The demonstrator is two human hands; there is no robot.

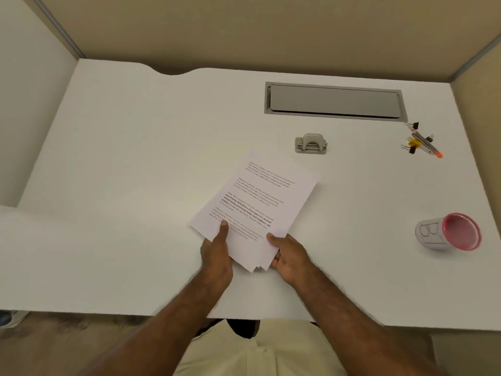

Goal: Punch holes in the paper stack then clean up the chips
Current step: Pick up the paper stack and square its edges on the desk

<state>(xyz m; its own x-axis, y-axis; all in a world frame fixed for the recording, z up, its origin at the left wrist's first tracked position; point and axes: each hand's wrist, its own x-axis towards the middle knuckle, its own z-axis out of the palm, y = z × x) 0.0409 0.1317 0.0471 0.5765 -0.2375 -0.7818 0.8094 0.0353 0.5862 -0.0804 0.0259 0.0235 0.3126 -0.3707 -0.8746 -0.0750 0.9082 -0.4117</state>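
We see both hands gripping a paper stack (254,210) near the front edge of the white desk (122,158), about mid-width. Left hand (217,256) pinches the stack's near left edge, thumb on top of the printed page; right hand (288,257) pinches the near right corner, thumb on top, fingers curled under. Sheets are slightly fanned at the near corner, and the stack sits tilted — far end angled toward the right. Just beyond that far end stands a grey hole punch (311,143), apart from the paper. Behind it, toward the back edge, a grey cable-tray lid (334,101) is set in the desk. Near the right edge lie binder clips (412,137) with an orange-tipped marker (427,146). Closer to the front right — a white cup (448,232) with pink inside, on its side.
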